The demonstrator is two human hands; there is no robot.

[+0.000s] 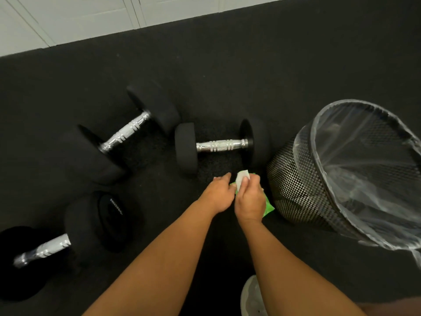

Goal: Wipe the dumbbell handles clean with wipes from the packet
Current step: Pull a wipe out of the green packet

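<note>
Three black dumbbells with chrome handles lie on the dark floor: one at centre (222, 145), a bigger one at left (125, 133), a third at bottom left (45, 248). A green wipes packet (267, 205) lies on the floor just in front of the centre dumbbell, mostly hidden under my hands. My right hand (249, 197) pinches a white wipe (242, 179) that sticks up from the packet. My left hand (218, 193) rests on the packet's left side, fingers relaxed.
A black mesh bin (296, 179) lined with a clear plastic bag stands right of the packet, close to my right hand. A white wall (68, 19) runs along the far edge of the floor. A grey shoe (251, 297) shows at the bottom.
</note>
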